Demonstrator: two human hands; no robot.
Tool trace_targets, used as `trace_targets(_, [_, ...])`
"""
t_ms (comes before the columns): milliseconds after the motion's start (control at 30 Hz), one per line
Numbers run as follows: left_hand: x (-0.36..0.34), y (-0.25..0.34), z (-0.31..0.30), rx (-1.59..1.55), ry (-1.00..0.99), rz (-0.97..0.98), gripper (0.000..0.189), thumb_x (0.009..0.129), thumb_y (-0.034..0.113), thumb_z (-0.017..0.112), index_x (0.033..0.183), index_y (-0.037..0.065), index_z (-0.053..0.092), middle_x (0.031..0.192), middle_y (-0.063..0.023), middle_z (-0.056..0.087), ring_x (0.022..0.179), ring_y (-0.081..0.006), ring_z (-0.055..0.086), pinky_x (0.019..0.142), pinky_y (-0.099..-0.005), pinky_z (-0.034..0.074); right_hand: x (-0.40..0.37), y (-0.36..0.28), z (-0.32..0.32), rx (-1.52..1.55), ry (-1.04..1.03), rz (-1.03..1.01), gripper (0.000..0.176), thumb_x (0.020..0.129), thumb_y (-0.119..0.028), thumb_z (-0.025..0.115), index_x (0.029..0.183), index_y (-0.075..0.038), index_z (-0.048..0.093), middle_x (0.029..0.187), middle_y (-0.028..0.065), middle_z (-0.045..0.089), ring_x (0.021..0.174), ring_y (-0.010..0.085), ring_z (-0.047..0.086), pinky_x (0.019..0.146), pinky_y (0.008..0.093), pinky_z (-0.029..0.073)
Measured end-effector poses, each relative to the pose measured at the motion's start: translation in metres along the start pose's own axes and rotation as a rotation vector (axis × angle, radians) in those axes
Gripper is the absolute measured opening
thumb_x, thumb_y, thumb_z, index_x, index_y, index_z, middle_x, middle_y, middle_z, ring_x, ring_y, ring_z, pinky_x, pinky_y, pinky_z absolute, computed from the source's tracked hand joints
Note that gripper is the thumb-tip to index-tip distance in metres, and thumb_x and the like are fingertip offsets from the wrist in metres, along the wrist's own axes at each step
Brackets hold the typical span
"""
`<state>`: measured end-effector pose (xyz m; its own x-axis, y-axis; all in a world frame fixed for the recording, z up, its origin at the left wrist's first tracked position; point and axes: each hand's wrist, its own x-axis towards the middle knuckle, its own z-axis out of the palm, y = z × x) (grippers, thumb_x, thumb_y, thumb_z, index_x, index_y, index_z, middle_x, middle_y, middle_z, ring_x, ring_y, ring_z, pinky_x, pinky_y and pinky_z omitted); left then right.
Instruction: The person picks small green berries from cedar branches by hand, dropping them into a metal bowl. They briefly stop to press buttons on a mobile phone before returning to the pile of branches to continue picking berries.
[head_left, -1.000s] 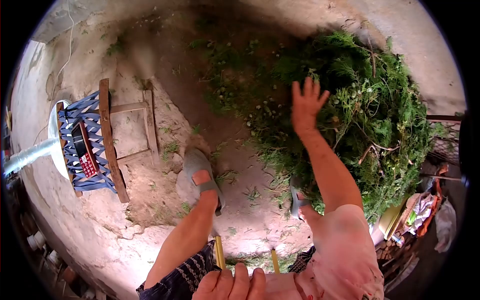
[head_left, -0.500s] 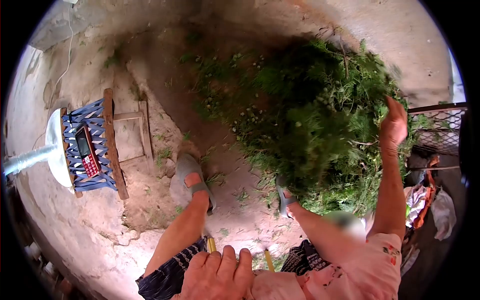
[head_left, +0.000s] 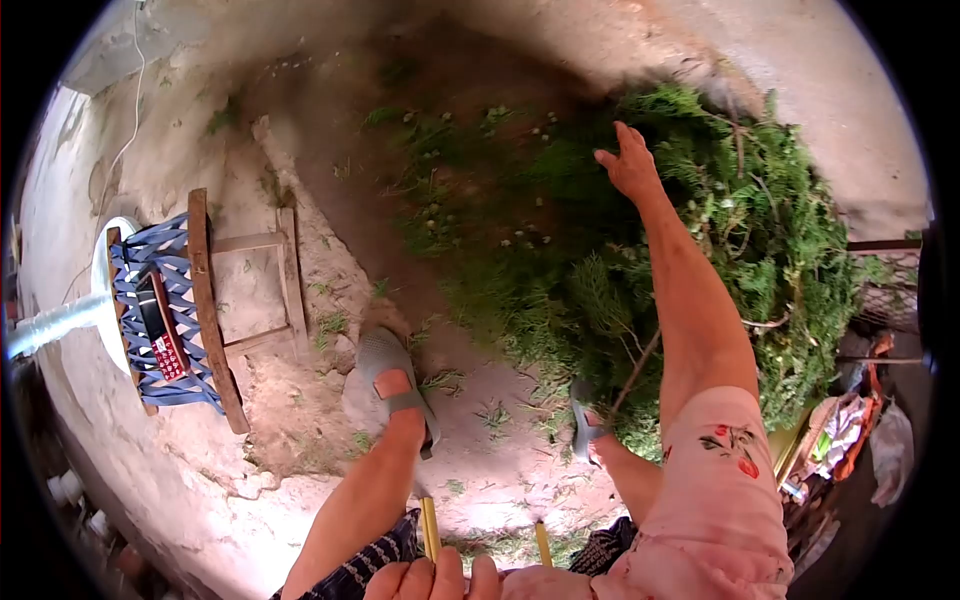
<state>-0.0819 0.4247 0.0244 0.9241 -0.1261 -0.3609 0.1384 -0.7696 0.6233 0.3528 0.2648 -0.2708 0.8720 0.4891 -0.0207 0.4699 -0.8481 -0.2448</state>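
A large heap of green leafy branches (head_left: 770, 230) lies on the ground at the right. My right hand (head_left: 632, 165) is stretched out over the upper left part of the heap, its thumb and fingers apart and nothing held. Below it a bare brown twig (head_left: 636, 372) sticks out near my right foot. At the bottom edge my left hand (head_left: 435, 578) shows only in part, near my lap, with its fingers bent. What lies beneath that hand is hidden.
At the left, a stool with blue woven straps (head_left: 175, 240) carries a red phone (head_left: 168, 345). A wooden frame (head_left: 292, 270) stands beside it. My sandalled feet (head_left: 385, 365) are on the ground. Wire mesh (head_left: 885, 290) and plastic bags (head_left: 888, 440) are at the far right.
My right hand has moved left across the heap from its right side. My left hand has dropped lower in view. A twig now shows near my right foot.
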Motion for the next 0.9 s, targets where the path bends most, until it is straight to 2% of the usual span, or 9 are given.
trace_targets(67, [0.007, -0.005, 0.001, -0.099, 0.002, -0.012, 0.044, 0.076, 0.017, 0.049, 0.113, -0.008, 0.048, 0.105, -0.0257, 0.051, 0.087, -0.0312, 0.053, 0.078, -0.0365, 0.042, 0.013, 0.01, 0.036, 0.24, -0.2, 0.3, 0.076, 0.08, -0.024, 0.064, 0.139, -0.017, 0.018, 0.14, 0.0184, 0.023, 0.113, 0.0388, 0.044, 0.09, 0.0455, 0.043])
trace_targets(200, [0.024, -0.009, 0.004, -0.097, -0.04, -0.034, 0.044, 0.077, 0.018, 0.049, 0.113, -0.008, 0.048, 0.105, -0.0257, 0.051, 0.087, -0.031, 0.053, 0.078, -0.0366, 0.042, -0.001, 0.012, 0.059, 0.006, -0.287, 0.23, 0.084, 0.081, -0.025, 0.064, 0.141, -0.022, 0.005, 0.144, 0.017, 0.013, 0.112, 0.0392, 0.045, 0.089, 0.0477, 0.045])
trace_targets(367, [0.028, -0.002, 0.008, -0.056, -0.067, -0.049, 0.044, 0.077, 0.019, 0.05, 0.112, -0.007, 0.048, 0.105, -0.0258, 0.051, 0.087, -0.0308, 0.053, 0.078, -0.0367, 0.042, -0.031, 0.005, 0.076, -0.178, -0.368, 0.164, 0.05, 0.074, -0.007, 0.065, 0.118, -0.012, 0.044, 0.115, 0.0176, 0.049, 0.095, 0.0393, 0.054, 0.076, 0.0477, 0.047])
trace_targets(400, [0.029, 0.0, 0.009, -0.044, -0.072, -0.049, 0.044, 0.077, 0.019, 0.05, 0.112, -0.007, 0.048, 0.105, -0.0258, 0.051, 0.087, -0.0307, 0.053, 0.078, -0.0367, 0.042, -0.04, 0.004, 0.074, -0.18, -0.364, 0.169, 0.05, 0.074, -0.007, 0.065, 0.118, -0.012, 0.044, 0.115, 0.0176, 0.049, 0.095, 0.0393, 0.054, 0.076, 0.0477, 0.047])
trace_targets(467, [0.026, 0.005, 0.01, -0.016, -0.081, -0.05, 0.044, 0.078, 0.019, 0.05, 0.112, -0.007, 0.048, 0.105, -0.0258, 0.051, 0.087, -0.0306, 0.053, 0.078, -0.0368, 0.042, -0.063, -0.016, 0.067, -0.012, -0.132, -0.064, 0.035, 0.066, 0.003, 0.062, 0.098, -0.008, 0.049, 0.093, 0.0165, 0.053, 0.088, 0.0399, 0.053, 0.07, 0.0454, 0.046])
trace_targets(600, [0.012, 0.014, 0.022, 0.112, -0.037, -0.004, 0.045, 0.08, 0.024, 0.053, 0.113, -0.006, 0.048, 0.106, -0.0254, 0.051, 0.087, -0.0296, 0.053, 0.079, -0.0373, 0.042, -0.09, -0.073, -0.015, 0.166, -0.027, -0.185, 0.036, 0.063, 0.005, 0.059, 0.095, -0.007, 0.049, 0.091, 0.0175, 0.051, 0.087, 0.0401, 0.052, 0.069, 0.044, 0.044])
trace_targets(700, [0.007, 0.013, 0.017, 0.156, -0.087, 0.041, 0.049, 0.079, 0.026, 0.056, 0.115, -0.005, 0.048, 0.107, -0.0226, 0.052, 0.089, -0.0286, 0.053, 0.081, -0.0376, 0.041, -0.108, -0.097, -0.095, 0.322, 0.154, -0.279, 0.047, 0.055, 0.011, 0.061, 0.099, -0.004, 0.053, 0.092, 0.0162, 0.055, 0.09, 0.0335, 0.055, 0.076, 0.0338, 0.045])
trace_targets(833, [0.006, 0.015, 0.016, 0.157, 0.042, 0.1, 0.034, 0.071, 0.011, 0.052, 0.103, -0.001, 0.055, 0.092, -0.0144, 0.055, 0.076, -0.0243, 0.054, 0.066, -0.0343, 0.042, -0.15, -0.045, -0.208, 0.051, 0.476, -0.236, 0.051, 0.068, 0.014, 0.055, 0.11, -0.015, 0.057, 0.106, 0.0095, 0.061, 0.093, 0.0188, 0.06, 0.082, 0.0294, 0.051])
trace_targets(900, [0.004, 0.019, 0.008, 0.139, 0.018, 0.071, 0.032, 0.072, 0.01, 0.052, 0.103, 0.0, 0.055, 0.093, -0.0135, 0.055, 0.079, -0.0251, 0.055, 0.071, -0.0359, 0.042, -0.189, -0.006, -0.259, -0.038, 0.519, -0.045, 0.053, 0.069, 0.015, 0.05, 0.114, -0.014, 0.055, 0.101, 0.0103, 0.063, 0.087, 0.0251, 0.062, 0.079, 0.0324, 0.052])
